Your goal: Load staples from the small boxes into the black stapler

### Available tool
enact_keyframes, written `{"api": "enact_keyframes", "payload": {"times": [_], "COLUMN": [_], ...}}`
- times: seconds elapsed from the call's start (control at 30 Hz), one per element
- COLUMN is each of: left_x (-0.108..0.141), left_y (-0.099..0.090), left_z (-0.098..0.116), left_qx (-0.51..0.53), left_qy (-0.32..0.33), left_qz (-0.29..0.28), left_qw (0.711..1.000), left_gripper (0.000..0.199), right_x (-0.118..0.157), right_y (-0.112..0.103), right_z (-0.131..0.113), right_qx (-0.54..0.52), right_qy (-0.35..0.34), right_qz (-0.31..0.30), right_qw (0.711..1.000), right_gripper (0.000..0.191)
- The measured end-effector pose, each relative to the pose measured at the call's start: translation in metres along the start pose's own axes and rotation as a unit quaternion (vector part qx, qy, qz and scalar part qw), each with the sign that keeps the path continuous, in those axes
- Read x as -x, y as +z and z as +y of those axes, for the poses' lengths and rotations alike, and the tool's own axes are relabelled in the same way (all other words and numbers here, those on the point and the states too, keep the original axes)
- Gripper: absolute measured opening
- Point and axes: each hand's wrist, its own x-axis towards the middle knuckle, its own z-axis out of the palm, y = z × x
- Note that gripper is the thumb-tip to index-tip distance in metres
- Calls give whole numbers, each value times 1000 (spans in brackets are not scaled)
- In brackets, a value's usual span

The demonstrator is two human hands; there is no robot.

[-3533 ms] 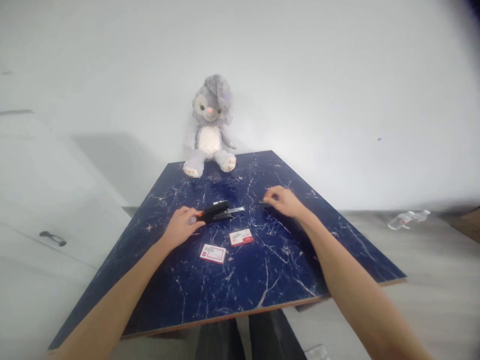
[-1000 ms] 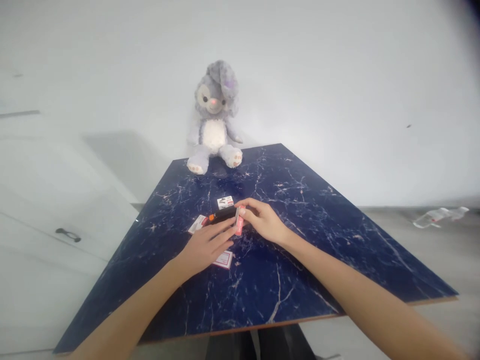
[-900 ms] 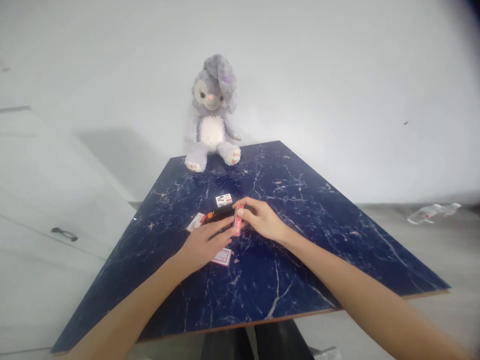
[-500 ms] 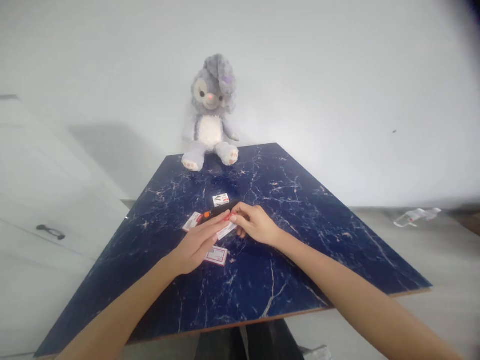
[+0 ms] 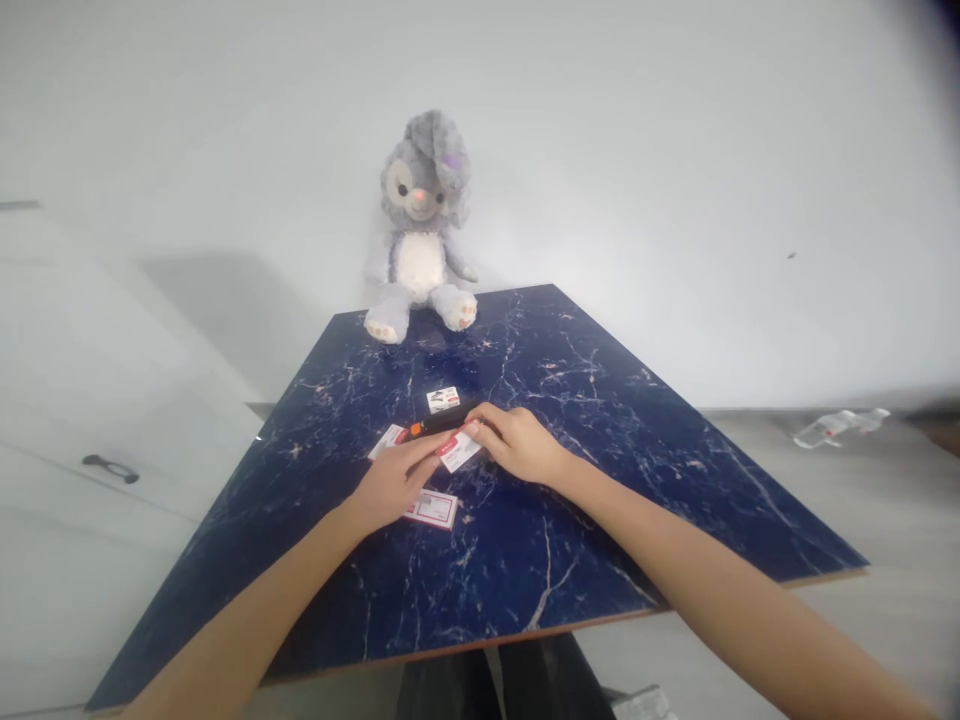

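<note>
Right hand (image 5: 525, 445): thumb and fingers pinch the upper right corner of a red-and-white box (image 5: 459, 454). Left hand (image 5: 388, 486): fingers extended, close together, and laid along the upper left edge of the same box; whether its thumb closes a second grip beneath cannot be told.

Take the box as the clock centre, with 12 o'clock away from the wearer. The right forearm enters from 4 o'clock, the left from 8 o'clock. The box is between the hands, printed face visible, red band along its far edge.

Stapler (image 5: 450, 416): black, orange at its left end, just beyond the box toward 12 o'clock. Its right end meets the right fingers in view; actual contact is unclear. Picture box (image 5: 442, 396): beyond the stapler, between 11 and 12 o'clock. Left box (image 5: 385, 441): between 9 and 10 o'clock, beside the stapler's orange end. Near box (image 5: 438, 509): between 6 and 7 o'clock, partly under the left hand in view.

Plush toy (image 5: 420, 262): seated at the far edge of the tabletop (image 5: 555, 530), between 11 and 12 o'clock.

Step in hand, by judgement: two-handed positioning of the box. Any further adjustment calls for a steady right pinch and clearance from the stapler.
</note>
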Motion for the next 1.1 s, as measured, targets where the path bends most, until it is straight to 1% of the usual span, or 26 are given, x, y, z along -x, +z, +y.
{"api": "enact_keyframes", "payload": {"times": [0.07, 0.17, 0.23, 0.3, 0.33, 0.4, 0.47, 0.5, 0.63, 0.87, 0.97, 1.03, 1.1], "left_x": [-1, -1, -2, -3, -3, -5, -6, -6, -7, -6, -6, -6, -6], "left_y": [2, 3, 1, -2, -4, -8, -11, -12, -16, -17, -15, -15, -14], "left_z": [-7, -11, -12, -12, -11, -10, -7, -6, -7, -26, -29, -29, -27], "left_qx": [-1, 13, 49, 102, 128, 165, 183, 189, 224, 278, 288, 294, 296], "left_qy": [-41, -94, -118, -138, -149, -169, -185, -189, -192, -215, -233, -240, -239], "left_qz": [37, 86, 108, 118, 119, 117, 115, 114, 115, 151, 139, 134, 140], "left_qw": [998, 992, 986, 978, 973, 965, 959, 957, 949, 924, 918, 915, 914], "left_gripper": [32, 26, 25, 27, 29, 36, 42, 43, 39, 38, 35, 33, 32], "right_x": [0, 2, 3, 3, 3, 2, 2, 1, 2, 2, 2, 3, 4], "right_y": [1, 2, 2, 2, 2, 3, 4, 4, 4, 0, 1, 0, -4], "right_z": [1, 1, 1, 0, 1, 1, 2, 3, 2, 2, 4, 4, 1], "right_qx": [20, 38, 34, 33, 35, 44, 46, 44, 26, 35, 34, 32, 21], "right_qy": [0, -10, -26, -37, -42, -53, -66, -71, -82, -83, -80, -81, -97], "right_qz": [7, 6, -15, -28, -29, -23, -13, -9, 2, 14, 6, 16, 37], "right_qw": [1000, 999, 999, 998, 998, 997, 997, 996, 996, 996, 996, 996, 994], "right_gripper": [34, 47, 55, 63, 63, 53, 45, 44, 46, 45, 45, 47, 49]}}
